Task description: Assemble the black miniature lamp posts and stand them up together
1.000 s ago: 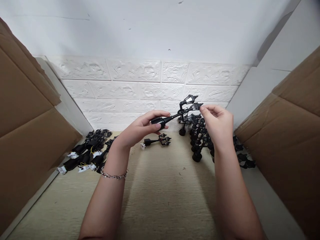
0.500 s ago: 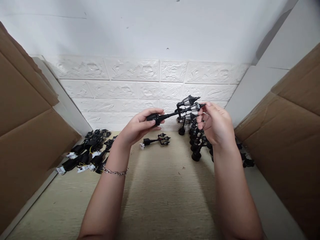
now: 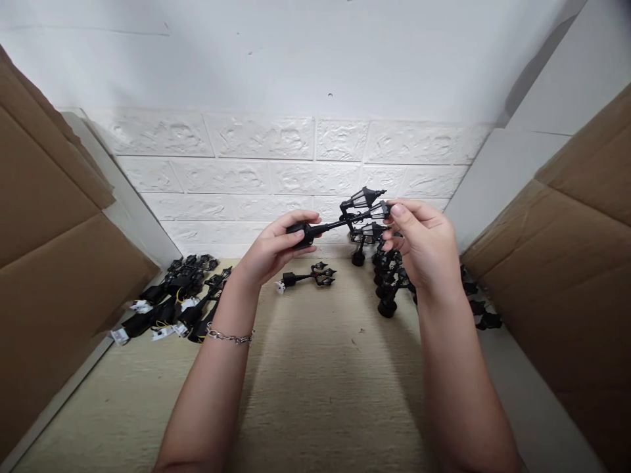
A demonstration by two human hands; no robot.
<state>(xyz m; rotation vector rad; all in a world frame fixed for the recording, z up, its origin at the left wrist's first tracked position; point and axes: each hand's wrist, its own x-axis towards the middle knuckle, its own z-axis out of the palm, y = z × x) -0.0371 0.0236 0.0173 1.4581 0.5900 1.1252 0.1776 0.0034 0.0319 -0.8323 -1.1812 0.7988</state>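
My left hand (image 3: 276, 249) grips the thick base end of a small black model street lamp (image 3: 335, 223), held roughly level above the table. My right hand (image 3: 419, 246) pinches the lantern end of the same lamp with thumb and fingertips. The lamp has several lantern heads at its right end. Below the lamp, another black lamp piece (image 3: 308, 277) with a white plug lies flat on the beige table (image 3: 315, 381).
A pile of black lamp parts with white plugs (image 3: 167, 302) lies at the left. A cluster of standing black lamps (image 3: 394, 282) is at the right, partly behind my right hand. Cardboard boxes (image 3: 49, 249) (image 3: 572, 276) flank both sides. A white brick-pattern wall (image 3: 276, 177) closes the back.
Both hands have shifted the held lamp slightly left and up. My right fingers have moved along the lantern heads and now close on the end one.
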